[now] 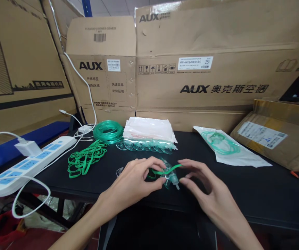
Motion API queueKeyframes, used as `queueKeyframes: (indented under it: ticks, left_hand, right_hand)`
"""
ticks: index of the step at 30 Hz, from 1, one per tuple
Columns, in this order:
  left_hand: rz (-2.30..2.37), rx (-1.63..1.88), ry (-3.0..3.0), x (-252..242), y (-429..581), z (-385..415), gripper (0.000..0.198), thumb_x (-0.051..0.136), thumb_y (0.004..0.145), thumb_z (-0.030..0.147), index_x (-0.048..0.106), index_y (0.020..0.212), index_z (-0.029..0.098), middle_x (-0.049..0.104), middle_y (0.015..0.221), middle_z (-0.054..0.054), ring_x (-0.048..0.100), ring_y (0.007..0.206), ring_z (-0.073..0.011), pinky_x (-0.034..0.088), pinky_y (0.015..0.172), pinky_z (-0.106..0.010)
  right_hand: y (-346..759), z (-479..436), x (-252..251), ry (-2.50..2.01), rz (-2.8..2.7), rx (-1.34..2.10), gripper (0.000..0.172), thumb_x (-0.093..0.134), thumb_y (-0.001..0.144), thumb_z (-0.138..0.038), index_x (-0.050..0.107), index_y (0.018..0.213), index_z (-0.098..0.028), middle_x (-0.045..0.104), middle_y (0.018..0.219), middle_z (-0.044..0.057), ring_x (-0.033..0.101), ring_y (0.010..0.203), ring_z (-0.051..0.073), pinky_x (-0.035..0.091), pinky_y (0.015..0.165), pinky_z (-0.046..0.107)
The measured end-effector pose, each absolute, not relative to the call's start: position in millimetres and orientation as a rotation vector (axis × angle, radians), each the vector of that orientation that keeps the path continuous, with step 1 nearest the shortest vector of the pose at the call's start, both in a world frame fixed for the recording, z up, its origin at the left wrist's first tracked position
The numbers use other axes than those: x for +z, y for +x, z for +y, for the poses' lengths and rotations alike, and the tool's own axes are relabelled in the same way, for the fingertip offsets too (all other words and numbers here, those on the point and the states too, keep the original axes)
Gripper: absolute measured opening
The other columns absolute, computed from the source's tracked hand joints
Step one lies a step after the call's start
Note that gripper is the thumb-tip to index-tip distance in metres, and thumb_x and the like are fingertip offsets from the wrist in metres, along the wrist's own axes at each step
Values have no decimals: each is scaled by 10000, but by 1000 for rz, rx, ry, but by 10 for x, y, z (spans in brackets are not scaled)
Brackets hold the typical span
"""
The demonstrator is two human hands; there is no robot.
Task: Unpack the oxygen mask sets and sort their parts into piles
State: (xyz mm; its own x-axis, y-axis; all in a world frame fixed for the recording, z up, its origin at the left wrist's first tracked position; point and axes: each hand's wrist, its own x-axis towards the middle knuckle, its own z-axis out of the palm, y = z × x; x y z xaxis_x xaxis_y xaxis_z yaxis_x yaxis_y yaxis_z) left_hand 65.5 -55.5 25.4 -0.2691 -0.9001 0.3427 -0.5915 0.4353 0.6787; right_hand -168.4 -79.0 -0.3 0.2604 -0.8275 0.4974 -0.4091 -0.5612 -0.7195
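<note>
My left hand (pixel 139 177) is closed, thumb and fingers pinching a clear green oxygen mask (pixel 174 177) and part of a green elastic strap (pixel 168 170). The mask is small in view and partly covered by my fingers; its pale connector points down and to the right. From the left fingertips the strap runs to the right, with its end at the fingertips of my right hand (pixel 206 184). That hand is curved, its thumb apart from the index finger near the connector. How firmly its fingers grip the strap end is partly hidden.
Behind the hands lie a row of green masks (pixel 149 145) and white packets (pixel 149 127). To the left are loose green straps (pixel 86 159), coiled green tubing (pixel 108 130) and a power strip (pixel 32 163). A packaged mask (pixel 221 144) and taped carton (pixel 276 132) lie right.
</note>
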Motion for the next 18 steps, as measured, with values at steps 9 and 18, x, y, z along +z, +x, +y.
queueKeyframes:
  ticks: [9, 18]
  left_hand:
    - [-1876, -651, 1268, 384, 672, -588, 342, 672, 923, 375, 621, 1255, 312, 771, 974, 69, 495, 584, -100, 421, 631, -234]
    - [-2248, -247, 1370, 328, 644, -1004, 305, 608, 981, 378, 694, 1234, 230, 687, 1234, -58, 610, 1176, -274, 461, 989, -385]
  right_hand:
    - [-1625, -759, -15, -1849, 1035, -905, 588, 788, 840, -385, 600, 1396, -338, 738, 1220, 38, 709, 1109, 261, 572, 991, 411]
    - [-1728, -736, -27, -1986, 1073, -795, 613, 813, 823, -414, 602, 1398, -425, 680, 1362, -14, 646, 1220, 264, 517, 1059, 422]
